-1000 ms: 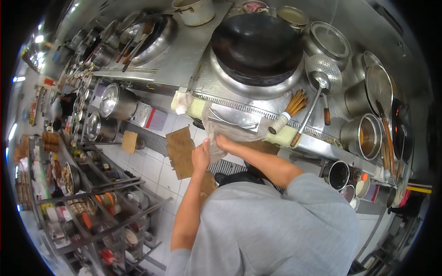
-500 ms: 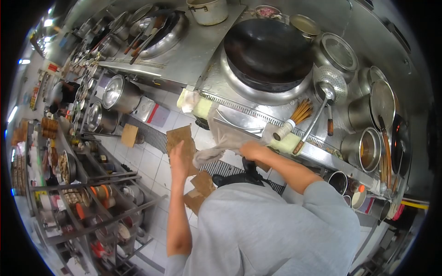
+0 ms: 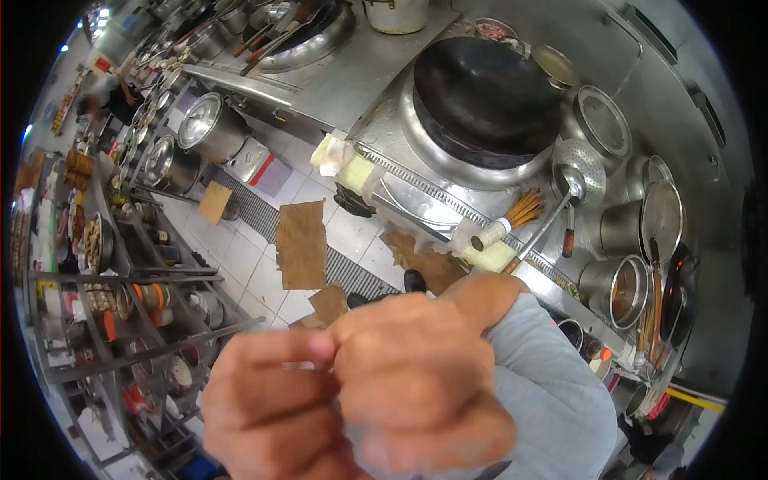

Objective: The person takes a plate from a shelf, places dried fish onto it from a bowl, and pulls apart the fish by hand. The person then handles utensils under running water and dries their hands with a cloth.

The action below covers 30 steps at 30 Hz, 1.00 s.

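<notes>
My left hand and my right hand are raised close to the camera, large and blurred, side by side and touching. Both have curled, closed fingers; whatever they may hold is hidden. Behind them is the grey shirt I wear. Farther off, a large black wok rests on a round steel stove ring. Along the stove's front edge lie a yellow-green towel and a bamboo brush. A perforated skimmer and a long-handled ladle lie right of the wok.
Cardboard pieces lie on the white tiled floor and drain grating. Metal shelving with jars and food stands on the left. Lidded pots stand farther back. Steel pots line the right. A person is at far left.
Both hands have come up from near the stove front to just before the camera and together. The greyish cloth seen in my right hand is no longer plainly visible. The view has shifted slightly.
</notes>
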Available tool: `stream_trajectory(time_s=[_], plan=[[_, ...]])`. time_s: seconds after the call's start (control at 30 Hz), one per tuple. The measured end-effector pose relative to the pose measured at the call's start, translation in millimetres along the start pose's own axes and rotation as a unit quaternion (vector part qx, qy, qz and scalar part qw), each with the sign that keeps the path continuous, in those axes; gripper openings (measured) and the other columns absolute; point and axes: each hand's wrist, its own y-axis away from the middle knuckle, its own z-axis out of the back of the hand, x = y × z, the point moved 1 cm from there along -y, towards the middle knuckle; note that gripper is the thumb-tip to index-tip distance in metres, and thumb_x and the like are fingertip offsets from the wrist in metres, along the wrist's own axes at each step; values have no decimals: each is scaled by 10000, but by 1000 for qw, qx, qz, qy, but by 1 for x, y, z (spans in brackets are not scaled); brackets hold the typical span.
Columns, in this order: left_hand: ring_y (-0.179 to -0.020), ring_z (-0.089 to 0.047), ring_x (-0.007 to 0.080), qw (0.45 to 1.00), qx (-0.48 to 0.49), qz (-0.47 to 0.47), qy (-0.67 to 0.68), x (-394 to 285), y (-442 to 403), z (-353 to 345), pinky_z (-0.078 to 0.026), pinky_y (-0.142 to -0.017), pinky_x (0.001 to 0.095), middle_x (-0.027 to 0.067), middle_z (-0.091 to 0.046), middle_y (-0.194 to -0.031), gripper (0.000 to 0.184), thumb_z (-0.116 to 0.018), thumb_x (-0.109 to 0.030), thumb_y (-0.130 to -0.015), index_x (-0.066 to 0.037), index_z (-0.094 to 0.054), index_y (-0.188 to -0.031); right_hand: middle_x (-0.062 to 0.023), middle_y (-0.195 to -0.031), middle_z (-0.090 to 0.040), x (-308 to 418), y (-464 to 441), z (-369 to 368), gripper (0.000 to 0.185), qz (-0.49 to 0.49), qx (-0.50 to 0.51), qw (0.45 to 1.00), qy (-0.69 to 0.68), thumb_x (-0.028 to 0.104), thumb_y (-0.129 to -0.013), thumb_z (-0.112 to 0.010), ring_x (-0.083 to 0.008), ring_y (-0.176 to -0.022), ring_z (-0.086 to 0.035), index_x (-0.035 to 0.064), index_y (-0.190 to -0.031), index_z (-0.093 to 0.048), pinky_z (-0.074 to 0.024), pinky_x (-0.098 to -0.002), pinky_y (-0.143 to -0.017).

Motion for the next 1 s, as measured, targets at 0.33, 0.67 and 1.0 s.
stream_trajectory(time_s=[0.33,0.67,1.0], plan=[[-765,-490,154,969,204,-136,17,-10,-13,31,-576,-651,347,0,-497,-837,233,-635,-300,-861,-134,-533,-991,-12,-707,-468,-1,-1,-30,217,140,-76,983,96,81,-782,-588,-109,-504,-394,119,-969,-484,-338,-231,-385],[-979,-589,349,749,268,521,-310,133,318,115,-465,-856,424,187,-641,-974,213,-607,-157,-850,-67,-653,-1038,-213,-1218,-540,-134,287,205,636,-540,537,626,167,149,-787,-662,-344,-1183,-507,61,-1374,-432,-407,-413,-1001],[-909,-645,326,402,416,768,-275,-221,702,151,-504,-811,436,183,-666,-969,257,-511,-244,-863,-59,-676,-930,-117,-885,-643,13,517,473,245,-794,551,152,206,183,-874,-522,-241,-683,-593,31,-1021,-646,-494,-398,-547]])
